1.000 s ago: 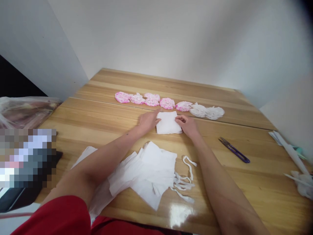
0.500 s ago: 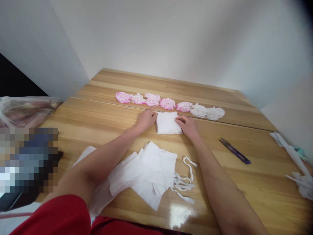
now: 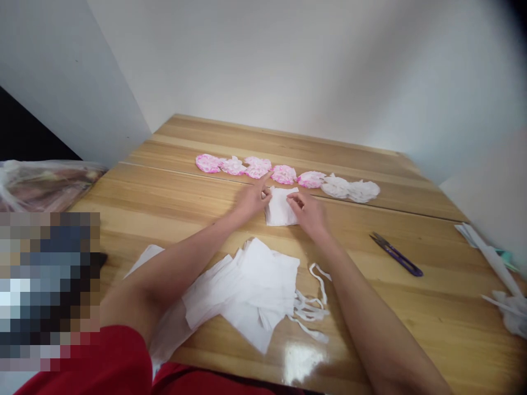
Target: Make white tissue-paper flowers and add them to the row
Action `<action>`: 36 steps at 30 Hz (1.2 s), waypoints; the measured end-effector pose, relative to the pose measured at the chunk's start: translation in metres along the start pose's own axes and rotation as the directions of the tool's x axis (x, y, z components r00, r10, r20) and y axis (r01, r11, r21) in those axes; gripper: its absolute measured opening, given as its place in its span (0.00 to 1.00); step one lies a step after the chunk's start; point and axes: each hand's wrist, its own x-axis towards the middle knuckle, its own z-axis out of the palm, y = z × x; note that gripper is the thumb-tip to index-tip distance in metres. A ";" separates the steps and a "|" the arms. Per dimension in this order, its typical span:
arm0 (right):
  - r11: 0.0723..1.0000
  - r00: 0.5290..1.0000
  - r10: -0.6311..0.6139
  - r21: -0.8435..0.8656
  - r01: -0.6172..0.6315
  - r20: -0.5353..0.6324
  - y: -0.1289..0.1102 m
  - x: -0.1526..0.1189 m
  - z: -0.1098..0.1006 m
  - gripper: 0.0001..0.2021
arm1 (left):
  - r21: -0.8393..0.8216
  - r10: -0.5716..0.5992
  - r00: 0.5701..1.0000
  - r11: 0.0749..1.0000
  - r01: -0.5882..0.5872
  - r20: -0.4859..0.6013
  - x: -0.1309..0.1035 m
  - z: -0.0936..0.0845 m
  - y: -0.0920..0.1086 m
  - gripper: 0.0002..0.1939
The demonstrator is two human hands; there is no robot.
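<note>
A small square stack of white tissue paper lies on the table in front of me. My left hand is at its left side, thumb and fingers pinched on the edge and the index finger stretched out. At its upper right, my right hand pinches the top of the stack and covers its right edge. Just beyond lies a row of pink-edged tissue flowers, with white tissue flowers at the right end. Nearer to me, loose white tissue sheets lie in an overlapping pile between my forearms.
Thin white twisted strips lie beside the loose sheets. Purple-handled thread snips rest on the wooden table to the right. White scraps sit at the right edge. A clear plastic bag is at the left.
My right hand has moved left over the stack, and my left hand slightly right, so they are closer together. The stack's visible part looks narrower.
</note>
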 end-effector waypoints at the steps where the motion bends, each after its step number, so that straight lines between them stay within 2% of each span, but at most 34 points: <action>1: 0.999 0.999 -0.002 0.037 0.000 0.034 -0.004 -0.001 0.002 0.12 | -0.027 0.022 1.000 0.999 -0.022 0.010 -0.001 0.000 0.001 0.38; 5: 0.992 0.995 0.012 0.126 -0.024 0.098 -0.012 -0.002 0.005 0.12 | -0.150 0.076 0.996 0.986 -0.068 0.052 -0.002 0.002 0.004 0.40; 11: 0.967 0.988 0.090 0.228 -0.117 0.125 -0.015 -0.002 0.005 0.14 | -0.315 0.102 0.990 0.947 -0.067 0.097 -0.003 0.004 0.008 0.41; 15: 0.944 0.982 0.134 0.283 -0.168 0.135 -0.013 0.000 0.007 0.12 | -0.372 0.115 0.984 0.927 -0.057 0.135 -0.005 0.004 0.012 0.41; 17: 0.931 0.979 0.158 0.311 -0.192 0.133 -0.011 0.000 0.007 0.11 | -0.341 0.103 0.987 0.938 -0.054 0.126 -0.006 0.003 0.014 0.41; 22: 0.876 0.965 0.233 0.406 -0.261 0.116 -0.001 0.002 -0.001 0.11 | -0.207 0.050 0.999 0.977 -0.045 0.014 -0.004 0.001 0.012 0.40; 28: 0.766 0.942 0.323 0.559 -0.317 0.091 0.015 0.006 -0.008 0.14 | 0.164 0.011 1.000 0.986 -0.011 0.001 -0.004 0.000 0.004 0.31; 32: 0.717 0.952 0.299 0.641 -0.272 0.069 0.021 0.009 -0.008 0.14 | 0.266 0.065 0.997 0.961 -0.072 0.033 -0.005 0.001 0.002 0.24; 36: 0.698 0.966 0.248 0.679 -0.229 0.070 0.020 0.009 -0.011 0.14 | 0.275 0.081 0.996 0.957 -0.090 0.042 -0.005 0.002 0.001 0.23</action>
